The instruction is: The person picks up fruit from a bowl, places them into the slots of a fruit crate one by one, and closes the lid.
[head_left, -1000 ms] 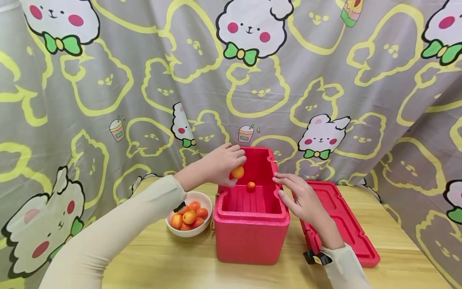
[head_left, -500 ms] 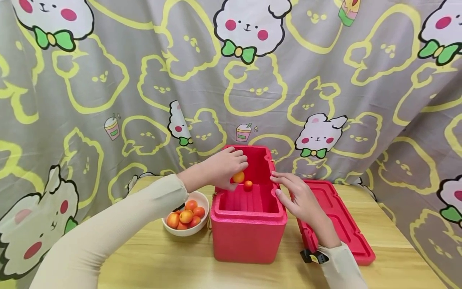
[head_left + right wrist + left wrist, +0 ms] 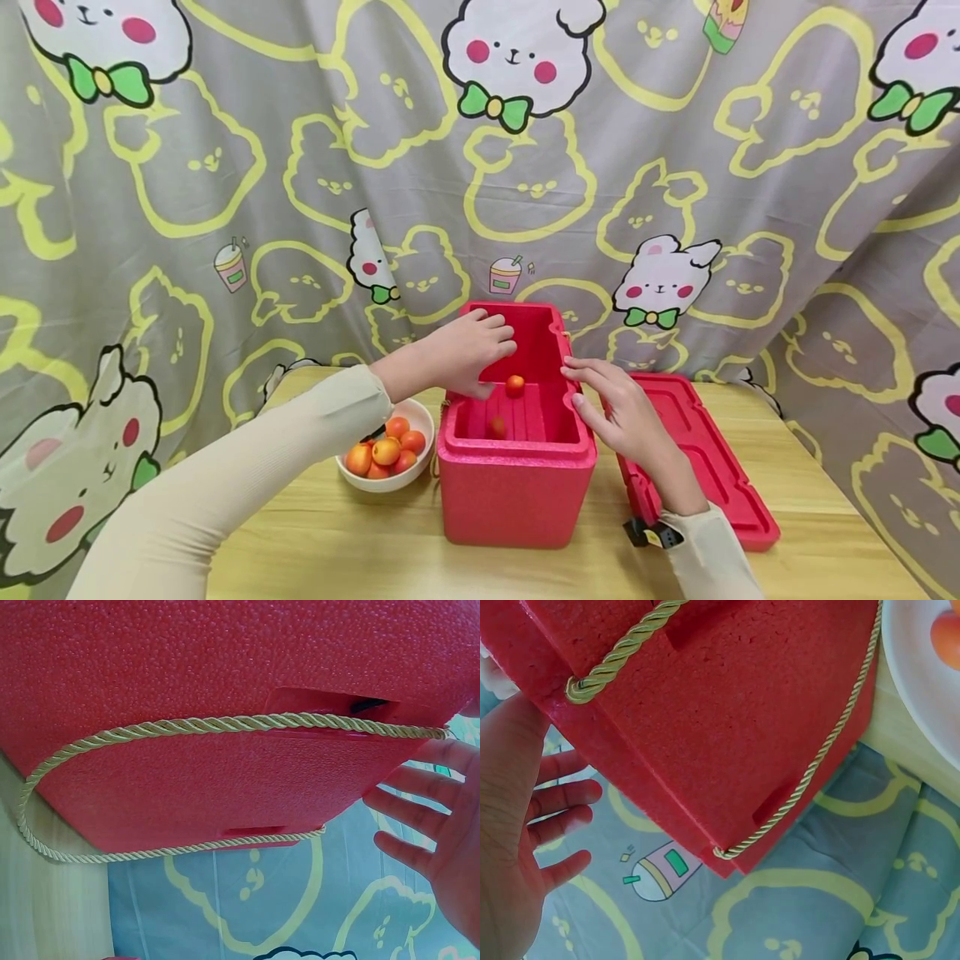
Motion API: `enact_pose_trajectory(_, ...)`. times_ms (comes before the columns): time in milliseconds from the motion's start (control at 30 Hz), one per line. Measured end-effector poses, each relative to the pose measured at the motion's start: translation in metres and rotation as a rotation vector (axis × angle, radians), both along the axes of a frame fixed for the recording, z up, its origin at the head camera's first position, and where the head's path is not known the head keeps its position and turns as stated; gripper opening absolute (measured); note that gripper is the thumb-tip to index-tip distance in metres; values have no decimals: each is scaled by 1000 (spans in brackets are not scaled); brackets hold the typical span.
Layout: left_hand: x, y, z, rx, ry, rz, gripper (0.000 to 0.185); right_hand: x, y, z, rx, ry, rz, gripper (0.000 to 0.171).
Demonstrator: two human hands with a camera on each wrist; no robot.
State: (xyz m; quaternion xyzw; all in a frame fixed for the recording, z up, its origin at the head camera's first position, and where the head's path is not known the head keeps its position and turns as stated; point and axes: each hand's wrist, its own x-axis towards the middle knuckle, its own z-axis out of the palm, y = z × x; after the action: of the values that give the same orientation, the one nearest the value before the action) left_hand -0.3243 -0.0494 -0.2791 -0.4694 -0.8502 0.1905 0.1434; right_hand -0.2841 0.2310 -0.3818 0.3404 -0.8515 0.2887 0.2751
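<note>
An open red foam box (image 3: 517, 454) stands on the wooden table. My left hand (image 3: 468, 348) hovers over its left rim with fingers loosened and nothing in them; the left wrist view shows its fingers (image 3: 555, 825) straight beside the box wall (image 3: 720, 727). A small orange-red fruit (image 3: 514, 384) lies on the box floor, and a second, blurred fruit (image 3: 496, 427) is in the box below my hand. My right hand (image 3: 603, 398) rests flat, fingers straight, at the box's right rim, and shows spread in the right wrist view (image 3: 439, 825).
A white bowl (image 3: 375, 485) with several orange fruits (image 3: 386, 450) sits left of the box. The red lid (image 3: 701, 454) lies flat to the right. A gold rope (image 3: 225, 724) runs along the box side. A patterned cloth (image 3: 300, 167) hangs behind.
My left hand let go of the orange fruit it was holding over the box; the fruit has dropped into the box. The right hand has stayed put.
</note>
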Motion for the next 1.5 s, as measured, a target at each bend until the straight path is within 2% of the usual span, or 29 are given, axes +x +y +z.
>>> enact_pose_trajectory(567,0,-5,-5,60,13,-42,48,1,-1,0,4,5,6,42)
enact_pose_trajectory(833,-3,-10,-11,137,-6,-30,47,-1,-1,0,3,15,12,41)
enact_pose_trajectory(967,-4,-14,-12,197,-37,-8,48,-1,-1,1,4,23,15,41)
enact_pose_trajectory(1133,-5,-27,-10,310,-19,-20,43,-1,0,1,3,26,14,41)
enact_pose_trajectory(1367,-6,-62,-8,520,-19,-4,38,0,0,0,6,22,16,43)
enact_pose_trajectory(1500,-5,-83,-14,594,-40,21,34,-1,0,1,0,26,18,43)
